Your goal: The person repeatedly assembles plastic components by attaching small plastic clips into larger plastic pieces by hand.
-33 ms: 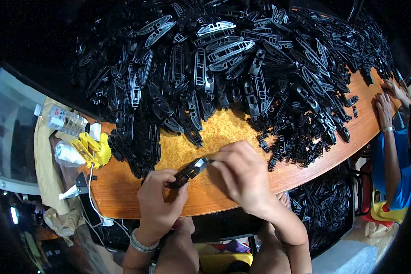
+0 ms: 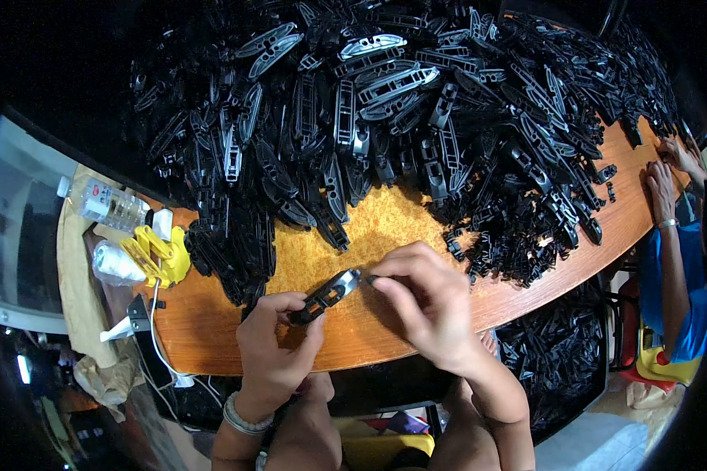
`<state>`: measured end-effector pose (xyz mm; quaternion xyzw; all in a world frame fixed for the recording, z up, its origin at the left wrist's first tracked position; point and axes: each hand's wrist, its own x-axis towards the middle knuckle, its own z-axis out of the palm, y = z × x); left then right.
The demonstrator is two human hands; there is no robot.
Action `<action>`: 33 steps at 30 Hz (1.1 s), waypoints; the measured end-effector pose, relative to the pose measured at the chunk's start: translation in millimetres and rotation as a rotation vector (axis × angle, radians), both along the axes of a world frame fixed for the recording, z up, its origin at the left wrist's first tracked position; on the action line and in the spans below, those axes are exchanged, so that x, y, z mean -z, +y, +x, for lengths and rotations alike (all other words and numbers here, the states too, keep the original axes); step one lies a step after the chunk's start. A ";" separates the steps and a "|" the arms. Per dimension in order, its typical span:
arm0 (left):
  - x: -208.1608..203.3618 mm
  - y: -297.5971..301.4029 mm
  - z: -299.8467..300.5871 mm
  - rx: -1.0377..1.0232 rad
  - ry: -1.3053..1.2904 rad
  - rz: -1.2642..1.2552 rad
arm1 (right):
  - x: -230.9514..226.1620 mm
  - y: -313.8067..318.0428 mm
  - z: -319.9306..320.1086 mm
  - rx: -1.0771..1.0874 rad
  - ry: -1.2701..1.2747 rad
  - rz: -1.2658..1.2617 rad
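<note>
Over the near part of the table [image 2: 212, 337], my left hand [image 2: 271, 345] grips a long black plastic part [image 2: 330, 296] by its lower end, tilted with its far end up to the right. My right hand [image 2: 426, 302] pinches a small black piece [image 2: 371, 279] between thumb and forefinger, just apart from that far end. Much of the small piece is covered by the fingertips. A large heap of similar long black parts [image 2: 306, 110] lies beyond both hands. Smaller black pieces [image 2: 518, 243] are piled to the right of them.
At the left stand a plastic bottle [image 2: 106, 202], a yellow plastic object [image 2: 159, 255] and a white cable [image 2: 157, 330]. More black parts fill a container [image 2: 554, 353] below the table's right edge. Another person's hands [image 2: 661, 192] rest at the far right of the table.
My right hand has shifted slightly right, away from the long part's end, and the small black piece shows at its fingertips. The long part has turned slightly in my left hand.
</note>
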<state>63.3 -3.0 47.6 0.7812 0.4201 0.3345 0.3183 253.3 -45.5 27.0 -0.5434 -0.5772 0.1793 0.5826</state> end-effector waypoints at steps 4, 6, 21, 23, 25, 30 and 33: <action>-9.1 8.9 10.5 0.212 -0.001 0.057 | -1.2 -18.5 12.3 -0.286 0.816 -0.226; -7.2 7.1 16.8 0.224 -0.072 -0.013 | 1.8 -21.5 16.7 -0.323 0.969 -0.297; 11.7 18.5 71.6 0.041 -0.452 -0.244 | -10.4 -3.5 24.1 0.065 0.441 -0.172; 8.6 20.3 57.9 0.002 -0.454 -0.223 | -6.0 -12.3 31.1 0.030 -0.131 -0.114; 9.2 19.8 46.8 0.033 -0.456 -0.257 | -9.4 -20.9 25.6 0.016 -0.429 -0.171; 11.1 11.7 36.7 0.097 -0.467 -0.359 | 6.9 -14.8 23.3 0.067 -0.512 -0.112; 7.6 4.8 33.5 0.128 -0.467 -0.437 | -4.5 -13.1 24.8 0.200 -0.177 0.188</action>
